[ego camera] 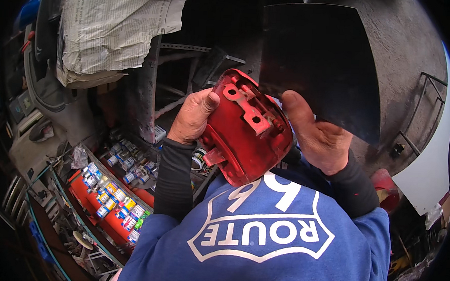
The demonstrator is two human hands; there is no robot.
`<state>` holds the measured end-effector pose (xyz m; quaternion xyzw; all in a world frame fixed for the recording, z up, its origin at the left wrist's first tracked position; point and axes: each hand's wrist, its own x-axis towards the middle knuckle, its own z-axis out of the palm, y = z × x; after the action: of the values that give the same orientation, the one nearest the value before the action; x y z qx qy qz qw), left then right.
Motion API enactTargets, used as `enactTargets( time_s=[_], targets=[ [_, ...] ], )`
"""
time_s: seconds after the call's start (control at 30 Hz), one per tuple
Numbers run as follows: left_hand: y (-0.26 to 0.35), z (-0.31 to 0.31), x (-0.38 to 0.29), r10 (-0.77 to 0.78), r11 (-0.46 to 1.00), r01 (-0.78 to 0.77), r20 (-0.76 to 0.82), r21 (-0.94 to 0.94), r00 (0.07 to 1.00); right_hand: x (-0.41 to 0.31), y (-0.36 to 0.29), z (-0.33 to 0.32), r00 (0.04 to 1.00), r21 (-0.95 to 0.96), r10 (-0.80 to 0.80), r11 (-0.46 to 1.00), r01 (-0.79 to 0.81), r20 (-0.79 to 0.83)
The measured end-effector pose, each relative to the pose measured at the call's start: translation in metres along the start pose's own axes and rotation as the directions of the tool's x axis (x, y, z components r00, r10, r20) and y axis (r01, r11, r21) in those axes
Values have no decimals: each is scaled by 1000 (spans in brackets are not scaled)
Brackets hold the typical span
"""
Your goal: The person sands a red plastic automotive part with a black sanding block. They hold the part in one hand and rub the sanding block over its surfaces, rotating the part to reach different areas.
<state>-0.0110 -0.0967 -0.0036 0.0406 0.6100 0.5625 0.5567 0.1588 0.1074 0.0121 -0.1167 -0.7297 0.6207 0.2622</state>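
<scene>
My left hand (191, 116) grips the left edge of a rounded red panel (238, 135), which looks like a car's fuel filler flap. Its inner side faces me, and a hinge bracket (245, 108) with two holes runs along the upper part. A translucent tab (213, 156) juts from the lower left. Beside the panel's right edge, my right hand (320, 136) pinches a thin, stiff-looking black sheet (317, 61). The thumb lies over the sheet's lower edge, while the fingertips are hidden behind it. Whether this hand also touches the panel, I cannot tell.
Newspaper (112, 27) covers a bulky object at upper left, near a grey metal post (147, 98). Several small cans and bottles (111, 195) crowd the shelves at lower left. A white panel (423, 181) and a red container (385, 189) stand at right.
</scene>
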Motion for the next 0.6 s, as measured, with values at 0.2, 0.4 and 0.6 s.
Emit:
enactTargets(
  time_s=[0.2,0.4,0.6],
  targets=[
    [5,3,1,1,1000,-1,15,27,1000,7,-4,7,992,-58,83,994,-89,-96],
    [9,10,4,-8,1000,7,28,23,1000,14,-8,4,974,-48,198,978,-204,-105],
    [11,10,7,19,999,-20,25,40,1000,21,-1,-2,994,-147,-69,987,57,-81]
  ],
)
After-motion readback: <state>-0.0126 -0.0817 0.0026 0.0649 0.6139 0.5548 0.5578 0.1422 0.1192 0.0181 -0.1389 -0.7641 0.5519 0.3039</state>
